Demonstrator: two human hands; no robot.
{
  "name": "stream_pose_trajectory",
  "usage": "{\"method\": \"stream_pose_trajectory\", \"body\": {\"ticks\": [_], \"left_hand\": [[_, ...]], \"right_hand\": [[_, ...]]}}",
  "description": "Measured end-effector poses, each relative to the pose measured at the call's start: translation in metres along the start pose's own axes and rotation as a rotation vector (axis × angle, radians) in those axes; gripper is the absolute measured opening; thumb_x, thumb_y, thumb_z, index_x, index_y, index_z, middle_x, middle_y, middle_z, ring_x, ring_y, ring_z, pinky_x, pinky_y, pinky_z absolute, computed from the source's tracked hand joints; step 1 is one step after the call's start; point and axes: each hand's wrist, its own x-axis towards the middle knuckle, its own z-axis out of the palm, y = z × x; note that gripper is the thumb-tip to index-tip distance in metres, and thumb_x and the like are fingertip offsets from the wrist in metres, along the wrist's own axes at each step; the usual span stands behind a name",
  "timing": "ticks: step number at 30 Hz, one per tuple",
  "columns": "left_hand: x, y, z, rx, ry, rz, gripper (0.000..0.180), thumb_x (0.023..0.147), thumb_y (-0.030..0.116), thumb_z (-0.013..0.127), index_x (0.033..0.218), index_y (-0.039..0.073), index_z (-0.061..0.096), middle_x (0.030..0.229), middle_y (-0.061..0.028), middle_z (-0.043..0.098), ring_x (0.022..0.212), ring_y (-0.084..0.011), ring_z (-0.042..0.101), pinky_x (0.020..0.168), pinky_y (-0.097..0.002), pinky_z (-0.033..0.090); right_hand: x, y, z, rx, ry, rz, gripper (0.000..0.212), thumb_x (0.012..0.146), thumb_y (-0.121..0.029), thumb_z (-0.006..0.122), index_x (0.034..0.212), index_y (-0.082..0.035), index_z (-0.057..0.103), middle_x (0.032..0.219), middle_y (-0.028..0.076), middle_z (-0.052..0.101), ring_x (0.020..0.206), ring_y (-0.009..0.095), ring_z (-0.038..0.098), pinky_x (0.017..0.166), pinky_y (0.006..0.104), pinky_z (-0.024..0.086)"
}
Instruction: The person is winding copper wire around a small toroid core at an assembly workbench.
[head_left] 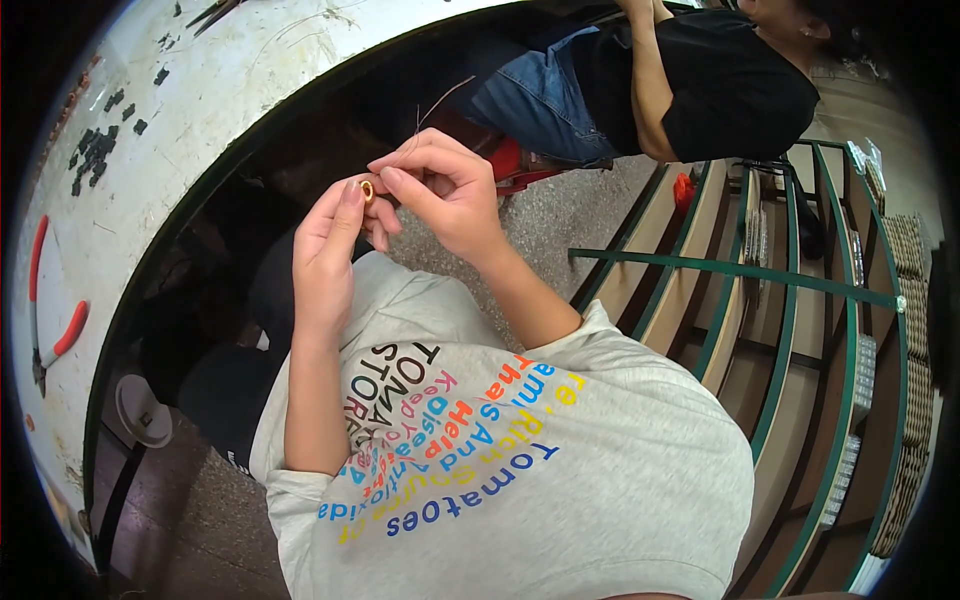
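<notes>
My left hand (330, 235) is raised in front of my chest, near the edge of the worktable. Its thumb and fingers pinch a small gold-coloured ring-shaped piece (367, 183) with a round hole. Right beside it, my right hand (447, 195) is closed, thumb against forefinger, on a thin dark wire or thread (445, 95). The loose end of this strand sticks up above the right fingers and bends to the right. The fingertips of both hands nearly meet; whether the strand passes through the ring piece I cannot tell.
On the worn white worktable (200, 120) at left lie red-handled pliers (62, 330), a cluster of small black pieces (95, 155) and a dark pointed tool (215, 14). A co-worker in black (730, 80) sits at the upper right. A green-framed rack (740, 268) stands at right.
</notes>
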Motion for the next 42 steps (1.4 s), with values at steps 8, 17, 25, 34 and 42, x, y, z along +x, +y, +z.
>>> {"method": "stream_pose_trajectory", "body": {"ticks": [8,17,25,34,42], "left_hand": [[0.025,0.037,0.093,0.291,0.201,0.116,0.029,0.100,0.012,0.044,0.118,-0.005,0.058,0.098,-0.0076,0.063,0.074,-0.0088,0.050,0.065,-0.0189,0.042],[0.037,0.075,0.143,0.253,0.094,0.116,0.027,0.100,0.014,0.045,0.114,-0.004,0.059,0.089,-0.0065,0.060,0.070,-0.0088,0.047,0.065,-0.0187,0.041],[0.004,0.129,0.117,0.461,0.211,0.174,0.022,0.097,0.011,0.050,0.111,-0.002,0.060,0.087,-0.0080,0.064,0.071,-0.0124,0.056,0.065,-0.0235,0.047],[-0.082,0.198,0.086,0.517,0.312,0.302,0.020,0.095,0.008,0.052,0.109,-0.001,0.062,0.083,-0.0066,0.066,0.065,-0.0105,0.055,0.060,-0.0211,0.046],[-0.104,0.220,0.096,0.457,0.299,0.312,0.018,0.094,0.007,0.052,0.108,0.001,0.062,0.081,-0.0063,0.066,0.062,-0.0108,0.055,0.058,-0.0215,0.046]], "right_hand": [[0.029,-0.064,-0.050,-0.076,0.092,0.035,0.007,0.086,0.002,0.060,0.085,0.002,0.067,0.082,0.005,0.059,0.064,0.011,0.053,0.055,0.0196,0.042],[0.048,-0.134,-0.075,0.277,0.135,0.094,0.008,0.087,0.002,0.059,0.088,0.004,0.067,0.086,0.006,0.058,0.058,0.010,0.054,0.052,0.0179,0.041],[0.057,-0.156,-0.024,0.175,0.046,0.196,0.009,0.089,-0.002,0.060,0.094,0.002,0.066,0.091,0.005,0.060,0.070,0.010,0.057,0.064,0.0195,0.046],[0.024,-0.227,0.083,0.297,0.208,0.266,0.007,0.087,-0.003,0.058,0.088,0.000,0.064,0.081,0.004,0.060,0.067,0.009,0.052,0.062,0.0183,0.043],[0.024,-0.256,0.075,0.235,0.296,0.106,0.008,0.086,0.000,0.056,0.085,0.001,0.064,0.084,0.004,0.059,0.074,0.009,0.049,0.071,0.0183,0.039]]}}
